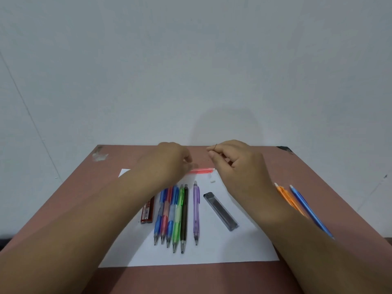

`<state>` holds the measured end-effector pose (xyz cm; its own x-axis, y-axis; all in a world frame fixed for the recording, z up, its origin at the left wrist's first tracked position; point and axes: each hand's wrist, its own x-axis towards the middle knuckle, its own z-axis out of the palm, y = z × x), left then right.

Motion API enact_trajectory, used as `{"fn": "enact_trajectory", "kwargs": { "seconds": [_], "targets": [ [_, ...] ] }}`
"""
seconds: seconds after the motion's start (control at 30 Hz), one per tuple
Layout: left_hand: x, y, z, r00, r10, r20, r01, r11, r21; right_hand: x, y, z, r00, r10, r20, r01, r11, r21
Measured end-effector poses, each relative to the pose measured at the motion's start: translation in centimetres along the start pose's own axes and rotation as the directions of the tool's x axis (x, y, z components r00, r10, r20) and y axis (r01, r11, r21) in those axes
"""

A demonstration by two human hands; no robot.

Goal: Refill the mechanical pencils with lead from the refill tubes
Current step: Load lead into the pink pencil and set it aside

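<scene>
A red, flat-sided lead tube [147, 210] is lying at the left edge of a smooth white paper sheet [212, 249], partly hidden under the left forearm. Just right of it, five slim plastic pencils [171, 215], blue, red, blue, green and dark, are lying side by side and touching, metal tips pointing near. A translucent purple pencil [196, 212] is lying apart to their right, then a clear grey rectangular tube [220, 211] is sitting slanted on the sheet. The left hand [169, 160] is curling its fingers around one end of a pink pencil [201, 170], held level above the far part of the sheet; the grip itself is blurred. A small white cap-like piece [212, 180] is lying just near the pencil's right end. The right hand [235, 164] is pinching a thin dark lead [215, 146] between thumb and forefinger, other fingers loosely curled. On the bare matte brown table [318, 166], far right, an orange pencil [289, 200] and a blue pencil [307, 209] are lying together.
</scene>
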<state>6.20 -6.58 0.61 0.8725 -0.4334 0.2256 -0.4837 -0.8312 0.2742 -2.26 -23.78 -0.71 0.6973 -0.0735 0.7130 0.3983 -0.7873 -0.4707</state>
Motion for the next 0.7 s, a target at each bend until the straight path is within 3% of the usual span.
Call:
{"fn": "enact_trajectory", "kwargs": {
  "seconds": [0.13,0.3,0.57,0.7],
  "targets": [
    [0.4,-0.5,0.6,0.999,0.024,0.023,-0.026,0.997,0.072,-0.1,-0.4,-0.1,1.0,-0.011,-0.022,0.011,1.0,0.001],
    [0.3,-1.1,1.1,0.999,0.007,0.043,-0.009,0.999,0.039,-0.1,-0.6,-0.2,1.0,-0.009,-0.022,0.009,1.0,0.007],
    [-0.4,-2.5,-1.4,0.996,0.045,-0.079,-0.036,0.993,0.113,0.1,-0.9,-0.6,0.988,0.049,-0.148,-0.034,0.994,0.1],
    [-2.1,-3.4,-1.9,0.963,0.127,-0.236,-0.115,0.991,0.065,0.0,-1.6,-1.1,0.986,0.091,-0.137,-0.063,0.979,0.194]
  ]
}}
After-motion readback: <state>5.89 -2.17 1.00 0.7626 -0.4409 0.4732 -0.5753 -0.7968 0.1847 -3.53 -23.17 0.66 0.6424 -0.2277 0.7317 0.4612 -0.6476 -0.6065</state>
